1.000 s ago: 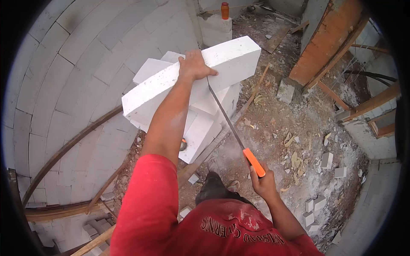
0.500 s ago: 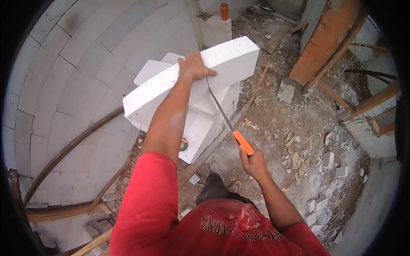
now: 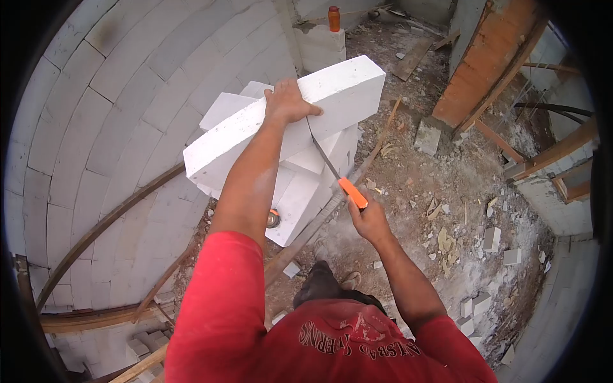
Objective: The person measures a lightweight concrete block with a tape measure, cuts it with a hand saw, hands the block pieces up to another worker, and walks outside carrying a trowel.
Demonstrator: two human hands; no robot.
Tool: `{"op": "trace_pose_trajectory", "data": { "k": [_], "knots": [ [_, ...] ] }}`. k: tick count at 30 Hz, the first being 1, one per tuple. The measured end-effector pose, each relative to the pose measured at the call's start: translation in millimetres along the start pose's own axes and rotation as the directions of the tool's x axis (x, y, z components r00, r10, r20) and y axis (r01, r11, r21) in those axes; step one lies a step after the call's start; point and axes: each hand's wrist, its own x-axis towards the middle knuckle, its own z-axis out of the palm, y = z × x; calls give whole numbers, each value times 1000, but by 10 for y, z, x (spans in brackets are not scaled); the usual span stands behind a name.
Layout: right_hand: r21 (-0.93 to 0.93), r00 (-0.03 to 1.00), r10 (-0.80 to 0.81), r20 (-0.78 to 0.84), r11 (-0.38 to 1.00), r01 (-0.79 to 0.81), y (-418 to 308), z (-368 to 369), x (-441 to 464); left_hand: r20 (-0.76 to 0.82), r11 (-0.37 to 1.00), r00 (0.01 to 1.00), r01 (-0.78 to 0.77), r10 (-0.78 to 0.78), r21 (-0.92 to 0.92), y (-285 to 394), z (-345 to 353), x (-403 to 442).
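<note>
A long white block (image 3: 345, 89) lies at a slant across other white blocks (image 3: 297, 201). On its top edge rests my left hand (image 3: 288, 103), gripping the edge with the thumb spread toward the saw. My right hand (image 3: 369, 216) is wrapped round the orange handle of a saw (image 3: 353, 193). The dark blade runs up to the block's near side, just beside my left thumb, and its far part is hidden in or behind the block. A round tape measure (image 3: 273, 218) sits on the lower block, by my left forearm.
A grey block wall (image 3: 121, 121) curves along the left, with a bent wooden strip (image 3: 105, 223) against it. An orange bottle (image 3: 334, 19) stands on a block at the back. Orange-brown boards (image 3: 488, 64) lean at the right. Rubble and block pieces (image 3: 491, 240) litter the ground.
My right hand and the saw have moved up and left toward the block, so less blade shows. My left hand keeps its place on the block.
</note>
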Motion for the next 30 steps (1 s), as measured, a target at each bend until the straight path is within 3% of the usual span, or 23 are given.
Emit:
{"op": "trace_pose_trajectory", "data": {
  "k": [4, 6, 7, 11, 14, 17, 20, 23, 25, 28, 30],
  "knots": [
    [-40, 1000, 14, -7, 999, -14, -200, 14, 103, 29, 1000, 1000, -1, 2, -11, 40, -24, -10],
    [15, 983, 152, 104, 988, -155, -31, -274, -617, 7, 1000, 1000, 14, -14, -13, -5, 5, 29],
    [15, 998, 57, 40, 998, -58, 186, -347, -1082, 6, 1000, 1000, 21, -21, -17, -24, -27, 48],
    [25, 984, 162, 73, 986, -164, -43, -1053, -2095, 15, 998, 999, 40, -39, -42, 41, -23, 3],
    [17, 989, 148, 8, 989, -148, -126, -1447, -2349, 31, 998, 998, 57, -55, -42, 81, -70, 65],
    [60, 965, 171, -197, 985, -162, 123, -1538, -2670, 50, 996, 996, 79, -77, -40, 143, -117, 140],
    [154, 919, 180, -352, 979, -132, 267, -1462, -2590, 105, 1000, 994, 11, -10, -11, 171, -204, 353],
    [232, 865, 284, -413, 952, -201, 354, -1388, -2364, 119, 996, 992, -20, 30, -81, 191, -192, 619],
    [411, 812, 416, -408, 879, -244, 515, -1256, -2288, 101, 984, 995, -3, 21, -177, 205, -130, 708],
    [378, 790, 403, -461, 895, -236, 546, -1171, -2162, 98, 953, 995, 19, 12, -303, 224, -90, 761],
    [456, 763, 479, -434, 847, -272, 469, -1092, -2120, 110, 927, 993, -1, 46, -375, 107, -12, 875]
  ]
}}
